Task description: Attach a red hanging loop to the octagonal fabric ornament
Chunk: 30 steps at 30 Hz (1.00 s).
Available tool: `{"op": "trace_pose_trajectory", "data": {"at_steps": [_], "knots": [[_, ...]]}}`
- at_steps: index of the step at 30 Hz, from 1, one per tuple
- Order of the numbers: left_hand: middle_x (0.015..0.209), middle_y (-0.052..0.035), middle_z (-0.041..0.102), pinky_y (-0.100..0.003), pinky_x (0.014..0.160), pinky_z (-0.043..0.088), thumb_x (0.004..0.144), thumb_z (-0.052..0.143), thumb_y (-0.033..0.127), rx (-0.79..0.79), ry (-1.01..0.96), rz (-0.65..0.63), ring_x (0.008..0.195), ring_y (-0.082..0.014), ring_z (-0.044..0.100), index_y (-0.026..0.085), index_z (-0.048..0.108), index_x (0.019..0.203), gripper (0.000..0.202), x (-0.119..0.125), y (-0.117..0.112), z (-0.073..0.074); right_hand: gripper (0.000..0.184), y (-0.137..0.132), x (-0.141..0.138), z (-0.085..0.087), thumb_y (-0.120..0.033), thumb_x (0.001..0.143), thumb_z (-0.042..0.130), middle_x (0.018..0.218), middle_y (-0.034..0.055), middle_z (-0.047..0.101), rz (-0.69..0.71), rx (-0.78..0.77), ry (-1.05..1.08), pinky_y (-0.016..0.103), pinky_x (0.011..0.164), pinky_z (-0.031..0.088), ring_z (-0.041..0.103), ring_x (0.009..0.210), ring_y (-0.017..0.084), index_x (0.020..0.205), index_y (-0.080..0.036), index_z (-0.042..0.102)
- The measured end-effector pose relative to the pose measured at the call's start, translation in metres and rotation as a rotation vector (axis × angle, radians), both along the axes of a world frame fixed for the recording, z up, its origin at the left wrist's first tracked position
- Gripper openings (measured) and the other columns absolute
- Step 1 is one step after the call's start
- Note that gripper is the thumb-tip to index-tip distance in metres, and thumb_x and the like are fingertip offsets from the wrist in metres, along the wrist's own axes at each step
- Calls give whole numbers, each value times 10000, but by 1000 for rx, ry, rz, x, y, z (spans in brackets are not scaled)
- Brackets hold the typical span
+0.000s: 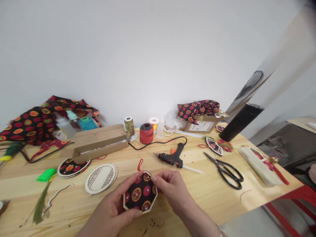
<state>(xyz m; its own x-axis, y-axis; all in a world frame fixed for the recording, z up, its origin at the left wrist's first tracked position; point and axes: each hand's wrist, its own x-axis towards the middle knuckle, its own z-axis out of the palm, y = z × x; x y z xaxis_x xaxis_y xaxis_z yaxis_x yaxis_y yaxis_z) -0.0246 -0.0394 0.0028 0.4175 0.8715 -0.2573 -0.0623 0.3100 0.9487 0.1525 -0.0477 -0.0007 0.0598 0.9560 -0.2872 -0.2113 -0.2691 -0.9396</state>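
Note:
Between my two hands is an octagonal wooden-framed ornament (141,194), faced with black fabric that has red and orange round patterns and small pale dots. A red cord loop (140,164) sticks up from its top edge. My left hand (116,205) wraps its left side, thumb along the lower rim. My right hand (172,189) pinches the upper right rim between thumb and fingers. Just beyond lies a black hot glue gun (172,158) with a glue stick in its back end. Black-handled scissors (225,171) rest to the right, and round wooden lattice pieces (101,179) to the left.
An open cardboard box (101,143), thread spools (129,126) and a red cord roll (146,133) stand along the wall. Patterned fabric (32,121) is heaped at left. A black cylinder (240,121) leans at right. A green tassel (40,204) lies at front left.

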Motion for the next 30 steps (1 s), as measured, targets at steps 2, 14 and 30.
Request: {"op": "trace_pose_trajectory", "data": {"at_steps": [2,14,30], "knots": [[1303,12,574,-437,984,421,581,804,254,-1,-1,36,1194,-304,504,354,604,1165,626,1,-1,0,453,1,0,-1,-557,576,727,521,-11,537,11,-18,5,219,500,290,392,484,74,567,-117,620],[1319,23,559,-422,983,427,592,790,227,26,16,31,1204,-294,497,358,618,1143,592,0,1,-12,352,0,8,-4,-443,532,795,600,11,644,22,-51,86,233,575,365,489,531,94,660,-126,711],[1340,-40,536,-398,976,430,644,757,182,23,-11,-39,1181,-270,521,299,551,1232,634,-4,13,6,292,15,5,7,-399,614,718,554,11,607,18,6,-115,242,510,323,435,490,87,644,-109,704]]}}
